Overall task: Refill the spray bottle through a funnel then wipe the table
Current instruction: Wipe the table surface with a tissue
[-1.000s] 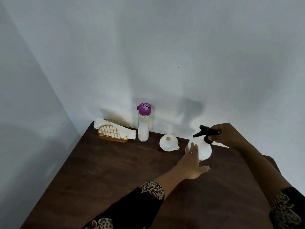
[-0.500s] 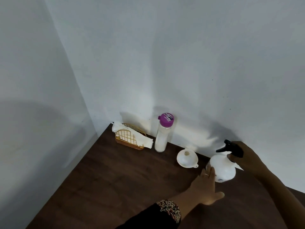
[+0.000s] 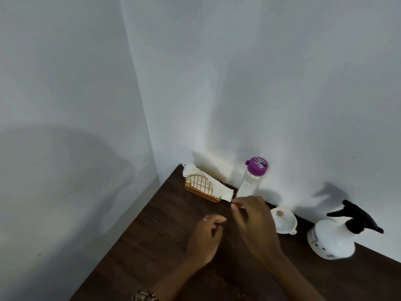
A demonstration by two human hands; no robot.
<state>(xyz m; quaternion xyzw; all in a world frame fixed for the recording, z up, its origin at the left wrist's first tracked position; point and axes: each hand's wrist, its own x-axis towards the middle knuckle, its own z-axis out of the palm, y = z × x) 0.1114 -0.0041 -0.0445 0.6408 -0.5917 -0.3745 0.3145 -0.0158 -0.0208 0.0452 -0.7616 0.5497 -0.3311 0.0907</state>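
The white spray bottle [image 3: 332, 242] with its black trigger head stands on the dark wooden table [image 3: 152, 246] at the right, and no hand touches it. A white funnel [image 3: 284, 222] lies to its left. Against the wall stands a clear bottle with a purple cap [image 3: 251, 181]. White tissue [image 3: 219, 191] sits in a gold wire holder [image 3: 200, 189] in the corner. My right hand [image 3: 253, 224] reaches over the table, its fingertips at the tissue's near corner; whether they grip it is unclear. My left hand [image 3: 206, 237] hovers beside it, fingers loosely curled and holding nothing.
White walls meet in a corner behind the tissue holder. The table's left edge runs diagonally from that corner toward me, with a drop beside it. Bare table lies in front of my hands.
My right hand let go of the spray bottle and crossed left to the tissue. My left hand moved left too. The view swung left, so the bottle now sits far right.
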